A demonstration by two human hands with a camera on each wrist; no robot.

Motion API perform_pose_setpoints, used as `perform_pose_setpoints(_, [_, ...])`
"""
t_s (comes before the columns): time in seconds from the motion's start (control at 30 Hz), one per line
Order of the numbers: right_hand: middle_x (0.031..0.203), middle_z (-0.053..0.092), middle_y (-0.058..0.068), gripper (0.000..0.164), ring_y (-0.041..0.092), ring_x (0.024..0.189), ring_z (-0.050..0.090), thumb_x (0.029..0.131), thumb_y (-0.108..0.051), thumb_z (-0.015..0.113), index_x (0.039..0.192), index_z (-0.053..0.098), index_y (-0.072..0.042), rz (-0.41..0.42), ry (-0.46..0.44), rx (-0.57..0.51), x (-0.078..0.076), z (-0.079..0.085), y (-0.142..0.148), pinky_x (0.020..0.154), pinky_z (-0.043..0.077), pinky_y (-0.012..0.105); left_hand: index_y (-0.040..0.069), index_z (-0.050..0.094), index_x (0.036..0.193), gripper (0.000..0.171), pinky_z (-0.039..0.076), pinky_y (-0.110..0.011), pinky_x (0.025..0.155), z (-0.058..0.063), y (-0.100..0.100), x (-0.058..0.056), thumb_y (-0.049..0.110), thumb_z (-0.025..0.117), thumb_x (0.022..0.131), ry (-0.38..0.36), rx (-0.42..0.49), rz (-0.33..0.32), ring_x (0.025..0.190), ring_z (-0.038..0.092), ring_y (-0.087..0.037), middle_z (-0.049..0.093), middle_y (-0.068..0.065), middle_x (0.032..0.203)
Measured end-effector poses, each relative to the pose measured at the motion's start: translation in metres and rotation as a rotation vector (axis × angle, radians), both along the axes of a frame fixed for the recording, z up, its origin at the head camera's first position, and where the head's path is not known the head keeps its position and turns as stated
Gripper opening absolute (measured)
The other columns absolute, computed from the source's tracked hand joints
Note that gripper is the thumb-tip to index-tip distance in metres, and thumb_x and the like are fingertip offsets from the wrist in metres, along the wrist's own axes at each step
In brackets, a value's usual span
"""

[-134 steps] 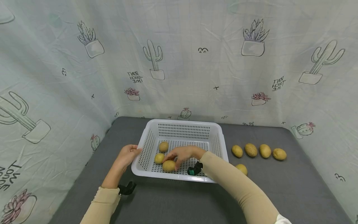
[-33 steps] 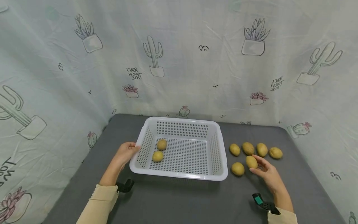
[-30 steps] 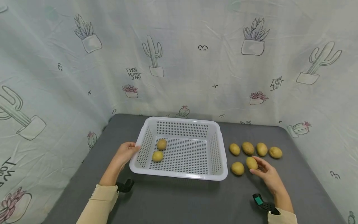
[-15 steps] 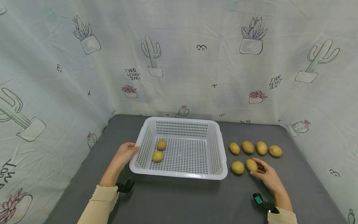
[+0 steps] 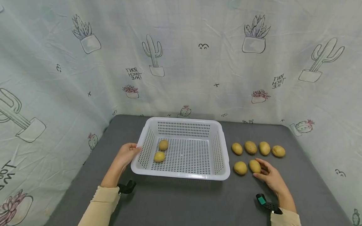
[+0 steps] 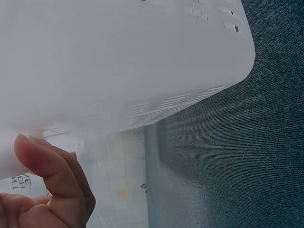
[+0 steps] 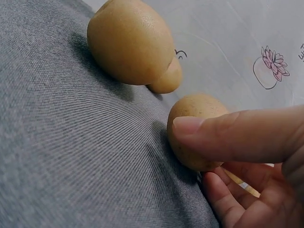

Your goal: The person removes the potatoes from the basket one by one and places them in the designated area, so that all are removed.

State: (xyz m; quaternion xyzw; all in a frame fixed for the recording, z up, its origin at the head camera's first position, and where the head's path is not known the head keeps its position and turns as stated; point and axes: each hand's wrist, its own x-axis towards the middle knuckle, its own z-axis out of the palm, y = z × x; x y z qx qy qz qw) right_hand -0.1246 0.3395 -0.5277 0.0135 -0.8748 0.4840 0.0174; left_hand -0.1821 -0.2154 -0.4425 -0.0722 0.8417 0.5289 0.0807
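A white perforated plastic basket [image 5: 181,174] stands on the dark grey table. My left hand [image 5: 127,154] grips its left rim; in the left wrist view the fingers [image 6: 61,171] curl at the basket's edge. Inside lie two potatoes [image 5: 163,145], one behind the other near the left wall. To the right of the basket, my right hand [image 5: 270,177] holds a potato [image 5: 255,166] between thumb and fingers. In the right wrist view the thumb [image 7: 228,133] lies across this potato [image 7: 197,105], which is down at the cloth. Just left of it sits another potato [image 5: 240,168].
Behind the held potato, several potatoes [image 5: 250,147] form a row on the right part of the table [image 5: 181,204]. A pale curtain [image 5: 181,62] with cactus drawings hangs behind and along both sides. Each wrist wears a black band [image 5: 266,202].
Earliest, my right hand was at a potato inside the basket, which held three. Now two are there, and that hand has a potato at the right, slightly lowered to the table. My left hand stayed.
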Motion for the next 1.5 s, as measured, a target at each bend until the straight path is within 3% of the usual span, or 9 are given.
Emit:
perform_pose_setpoints(0.17, [0.135,0.042,0.024,0.074,-0.022,0.098,0.041,0.085,-0.015,0.072,0.144,0.032,0.003,0.026,-0.019,-0.018,0.000,0.000,0.000,0.080,0.040,0.006,-0.015,0.046,0.123,0.039,0.050,-0.032,0.071,0.000,0.000,0.000,0.015,0.048,0.098,-0.002,0.000,-0.002,0.084,0.066,-0.021,0.063,-0.028,0.107])
perform_pose_setpoints(0.47, [0.143,0.030,0.031,0.077,-0.025,0.105,0.033,0.087,-0.012,0.069,0.145,0.023,0.007,0.053,-0.013,-0.100,0.002,-0.001,0.001,0.086,0.033,0.001,-0.015,0.046,0.123,0.039,0.051,-0.032,0.070,0.000,0.000,0.001,0.015,0.048,0.098,0.004,-0.004,0.000,0.084,0.066,-0.022,0.063,-0.028,0.107])
perform_pose_setpoints(0.53, [0.143,0.035,0.023,0.076,-0.024,0.108,0.034,0.087,-0.011,0.068,0.144,0.023,0.010,0.054,0.009,-0.138,0.003,-0.001,0.001,0.088,0.032,0.001,-0.014,0.047,0.123,0.039,0.051,-0.032,0.070,0.000,0.000,0.001,0.015,0.049,0.098,0.003,-0.007,0.003,0.084,0.066,-0.021,0.063,-0.028,0.107])
perform_pose_setpoints(0.7, [0.127,0.046,-0.017,0.070,-0.019,0.110,0.042,0.087,-0.004,0.066,0.141,0.025,0.015,0.055,0.092,-0.201,0.005,0.000,0.002,0.089,0.032,0.001,-0.014,0.047,0.123,0.039,0.051,-0.032,0.070,-0.001,0.000,0.002,0.016,0.049,0.098,-0.001,-0.005,0.005,0.083,0.066,-0.020,0.064,-0.027,0.107])
perform_pose_setpoints(0.8, [0.122,0.046,-0.025,0.066,-0.017,0.112,0.043,0.087,0.002,0.064,0.139,0.027,0.017,0.057,0.157,-0.210,0.006,0.003,0.003,0.090,0.032,0.001,-0.014,0.047,0.123,0.038,0.051,-0.032,0.070,-0.001,0.000,0.002,0.016,0.049,0.098,-0.001,0.000,0.005,0.084,0.065,-0.021,0.064,-0.026,0.106])
perform_pose_setpoints(1.1, [0.122,0.046,-0.026,0.065,-0.018,0.112,0.043,0.087,-0.004,0.067,0.142,0.033,0.006,-0.044,0.196,-0.156,0.009,0.033,-0.011,0.090,0.034,0.002,-0.014,0.046,0.122,0.038,0.052,-0.032,0.068,0.001,0.000,0.002,0.015,0.049,0.098,0.007,0.013,0.012,0.082,0.066,-0.021,0.063,-0.027,0.106])
perform_pose_setpoints(1.23, [0.125,0.051,-0.023,0.057,-0.011,0.116,0.047,0.088,0.003,0.062,0.141,0.039,0.000,0.034,0.239,-0.226,0.013,0.050,-0.025,0.092,0.035,0.004,-0.013,0.047,0.122,0.037,0.052,-0.032,0.068,0.000,0.001,0.002,0.016,0.050,0.098,0.004,0.014,0.017,0.081,0.065,-0.020,0.063,-0.027,0.106])
perform_pose_setpoints(1.37, [0.127,0.053,-0.017,0.054,-0.005,0.118,0.049,0.089,0.008,0.058,0.139,0.039,0.005,0.134,0.276,-0.295,0.013,0.065,-0.042,0.094,0.036,0.007,-0.013,0.047,0.121,0.037,0.052,-0.032,0.068,0.000,0.000,0.002,0.016,0.050,0.098,0.006,0.010,0.017,0.082,0.066,-0.020,0.063,-0.027,0.106])
perform_pose_setpoints(1.5, [0.131,0.054,-0.009,0.053,0.000,0.120,0.050,0.090,0.008,0.056,0.139,0.038,0.006,0.185,0.254,-0.316,0.011,0.073,-0.057,0.095,0.038,0.010,-0.012,0.048,0.121,0.037,0.051,-0.032,0.068,-0.001,0.000,0.003,0.017,0.050,0.098,0.001,0.010,0.018,0.083,0.066,-0.022,0.064,-0.026,0.106])
